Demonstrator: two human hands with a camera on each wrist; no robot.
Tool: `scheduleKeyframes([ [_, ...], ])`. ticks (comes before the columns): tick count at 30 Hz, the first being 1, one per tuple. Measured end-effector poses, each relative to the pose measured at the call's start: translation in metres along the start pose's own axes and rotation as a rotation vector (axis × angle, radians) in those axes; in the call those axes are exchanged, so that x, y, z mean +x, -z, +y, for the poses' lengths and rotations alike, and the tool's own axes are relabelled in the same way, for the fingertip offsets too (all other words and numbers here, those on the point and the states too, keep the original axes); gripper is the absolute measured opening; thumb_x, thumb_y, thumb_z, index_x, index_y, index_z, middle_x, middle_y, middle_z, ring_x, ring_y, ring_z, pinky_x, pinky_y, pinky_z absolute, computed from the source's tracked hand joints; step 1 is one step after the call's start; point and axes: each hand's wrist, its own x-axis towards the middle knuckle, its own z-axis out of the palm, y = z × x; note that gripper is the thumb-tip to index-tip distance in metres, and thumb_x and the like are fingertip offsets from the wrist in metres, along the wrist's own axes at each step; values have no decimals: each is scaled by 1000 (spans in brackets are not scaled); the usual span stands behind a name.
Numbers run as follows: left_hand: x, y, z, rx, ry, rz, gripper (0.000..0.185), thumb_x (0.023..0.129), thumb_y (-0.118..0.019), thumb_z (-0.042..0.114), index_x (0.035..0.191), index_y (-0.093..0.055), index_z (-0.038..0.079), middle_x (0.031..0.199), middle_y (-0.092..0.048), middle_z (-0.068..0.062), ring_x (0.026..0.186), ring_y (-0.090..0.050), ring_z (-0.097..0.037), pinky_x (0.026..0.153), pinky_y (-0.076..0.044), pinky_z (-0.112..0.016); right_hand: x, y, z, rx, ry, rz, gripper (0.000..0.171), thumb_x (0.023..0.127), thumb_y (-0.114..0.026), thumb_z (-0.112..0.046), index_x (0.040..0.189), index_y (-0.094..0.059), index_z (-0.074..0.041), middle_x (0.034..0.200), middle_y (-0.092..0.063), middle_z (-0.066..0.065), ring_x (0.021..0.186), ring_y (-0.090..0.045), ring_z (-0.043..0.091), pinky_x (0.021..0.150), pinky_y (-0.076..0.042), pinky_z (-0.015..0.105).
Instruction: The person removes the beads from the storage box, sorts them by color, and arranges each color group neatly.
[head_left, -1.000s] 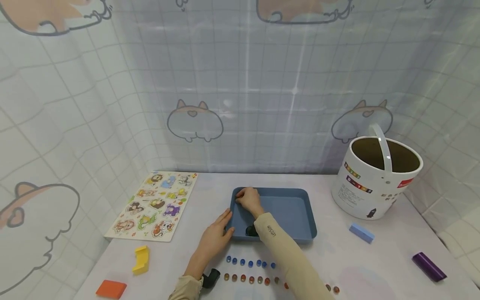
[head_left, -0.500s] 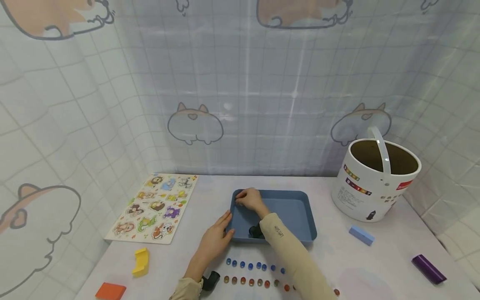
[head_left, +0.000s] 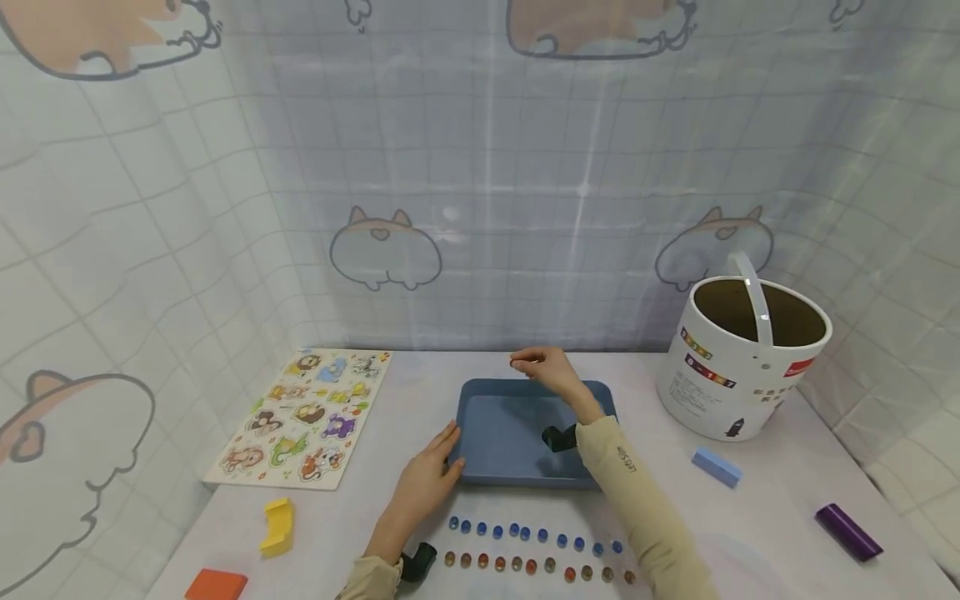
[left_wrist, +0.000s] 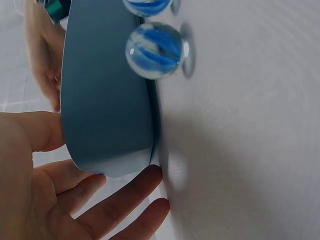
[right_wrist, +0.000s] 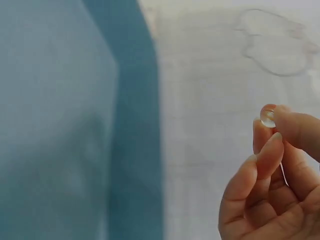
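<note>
Past the back rim of a shallow blue-grey tray [head_left: 498, 437], my right hand [head_left: 553, 372] is raised. Its thumb and fingertips pinch a small clear marble [right_wrist: 268, 117] with an orange-red streak. At the tray's left front corner rests my left hand [head_left: 425, 479]; in the left wrist view its thumb touches the front wall and its extended fingers lie along the side, two tips at the table surface. In front of the tray run two rows of marbles: blue-swirled ones [head_left: 513, 530] nearer the tray, red and brown ones [head_left: 531, 567] closer to me.
A white bucket [head_left: 720, 392] with a raised handle stands at the right back. Right of the tray lie a light blue block [head_left: 716, 467] and a purple block [head_left: 848, 532]. On the left are an animal puzzle board [head_left: 303, 421], a yellow block [head_left: 278, 527] and an orange block [head_left: 216, 585].
My right hand has lifted from the tray's back left corner and moved right, past the back rim, where a marble shows in its fingertips. My left hand has stayed at the tray.
</note>
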Motion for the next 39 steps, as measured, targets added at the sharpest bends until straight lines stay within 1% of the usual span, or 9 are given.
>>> scheduleKeyframes([
  [8, -3, 1, -2, -5, -1, 8, 54, 93, -62, 23, 140, -49, 2, 151, -45, -10, 132, -51, -31, 103, -48, -46, -37, 50, -8, 3, 2, -56, 35, 94, -64, -29, 122, -66, -10, 130, -63, 13, 122, -57, 35, 104, -45, 53],
  [10, -3, 1, -3, -1, -2, 13, 54, 93, -63, 23, 140, -49, 2, 150, -45, -10, 131, -52, -31, 102, -48, -46, -48, 60, -7, -22, 22, -59, 36, 94, -64, -30, 122, -66, -8, 128, -64, 13, 117, -60, 30, 102, -48, 51],
  [15, -3, 0, -6, 9, -6, 10, 54, 93, -62, 24, 140, -49, 1, 151, -44, -10, 131, -51, -31, 102, -48, -46, -79, 84, 2, -29, 55, -52, 36, 94, -64, -26, 120, -65, -1, 117, -69, 11, 99, -65, 8, 96, -53, 39],
  [19, -3, -1, -6, 10, -2, 0, 54, 94, -62, 23, 141, -49, 2, 151, -44, -10, 131, -51, -32, 101, -49, -46, -105, 102, 8, -18, 48, -17, 36, 94, -64, -21, 118, -63, 6, 111, -71, 6, 94, -64, 1, 89, -53, 26],
  [22, -3, -1, -5, 8, -1, -2, 54, 94, -62, 23, 141, -49, 2, 151, -44, -10, 130, -52, -32, 101, -49, -47, -126, 113, 11, -39, 34, 5, 35, 94, -63, -20, 117, -63, 6, 107, -72, 3, 92, -63, 1, 84, -53, 20],
  [26, -3, -1, -4, 14, 1, -8, 54, 94, -62, 23, 141, -49, 2, 151, -44, -10, 131, -51, -32, 102, -48, -47, -151, 121, 21, -52, 19, -22, 30, 94, -62, -19, 115, -65, 4, 102, -72, -8, 93, -64, 1, 83, -54, 20],
  [30, -3, 0, -3, 14, 1, -15, 54, 94, -61, 23, 141, -48, 2, 152, -43, -10, 132, -50, -32, 104, -47, -48, -170, 125, 32, -40, -5, -77, 32, 94, -62, -18, 115, -64, 6, 100, -71, -15, 94, -65, 2, 84, -54, 19],
  [33, -3, 2, -2, 7, 1, -14, 54, 94, -61, 23, 142, -47, 2, 152, -43, -10, 133, -49, -32, 104, -46, -48, -179, 126, 38, -17, -40, -134, 36, 95, -61, -18, 117, -60, 10, 101, -70, -14, 96, -65, 4, 84, -53, 18],
  [39, -1, 3, 0, -2, -7, -18, 54, 94, -61, 22, 142, -47, 1, 152, -43, -11, 133, -49, -32, 104, -46, -48, -187, 125, 55, 44, -70, -257, 34, 94, -62, -15, 115, -60, 11, 106, -71, 3, 97, -66, 12, 84, -55, 20],
])
